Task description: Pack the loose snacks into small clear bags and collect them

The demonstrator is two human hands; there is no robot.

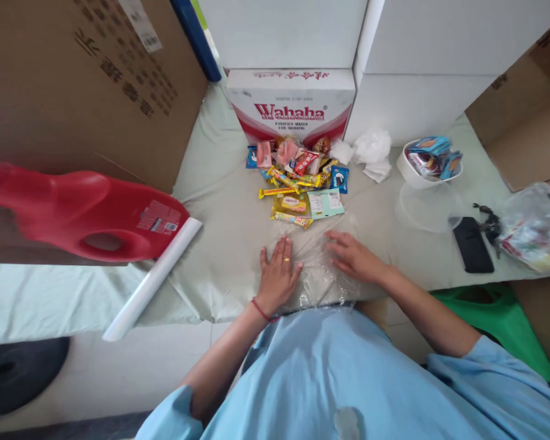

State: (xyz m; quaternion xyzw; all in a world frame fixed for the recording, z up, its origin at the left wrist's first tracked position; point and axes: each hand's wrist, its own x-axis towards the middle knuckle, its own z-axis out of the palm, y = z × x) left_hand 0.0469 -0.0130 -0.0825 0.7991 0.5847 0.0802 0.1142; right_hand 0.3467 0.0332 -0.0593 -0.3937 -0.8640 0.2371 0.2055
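I've got both palms down: left hand [278, 269] flat, fingers together; right hand [352, 255] flat, fingers slightly spread, pressing a clear, crinkled plastic sheet [318, 275] at the table [220, 201] edge, near snack packets [297, 180].

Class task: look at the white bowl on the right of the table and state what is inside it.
The white bowl holds several snack packets, mostly blue ones with a red-and-white one among them, heaped above the rim. Whatever lies beneath that heap is covered, so the bowl's bottom cannot be seen.
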